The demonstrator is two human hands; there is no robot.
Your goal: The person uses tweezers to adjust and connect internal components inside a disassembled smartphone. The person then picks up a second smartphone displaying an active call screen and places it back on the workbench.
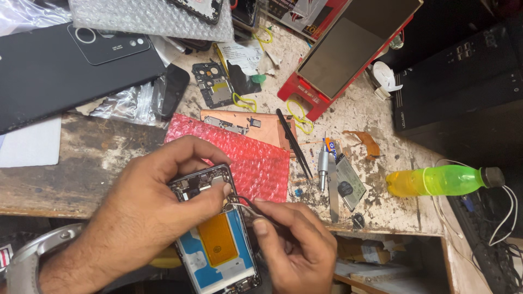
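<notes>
Opened phone [218, 239], bottom edge cut off, gripped by left hand [147, 212]; right hand [297, 245] pinches half-hidden tweezers [253, 209].

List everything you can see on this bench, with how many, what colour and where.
opened phone: one, blue and orange inside, held at bottom centre
tweezers: one, dark metal, tips on the phone
red bubble wrap: one, centre of bench
black tweezers: one, right of the wrap
screwdriver: one, silver, centre right
bottle: one, yellow-green, lying at right edge
black back cover: one, upper left
camera frame part: one, black, top centre
red box: one, top right, panel on it
left hand: holds the phone
right hand: grips the tweezers
</notes>
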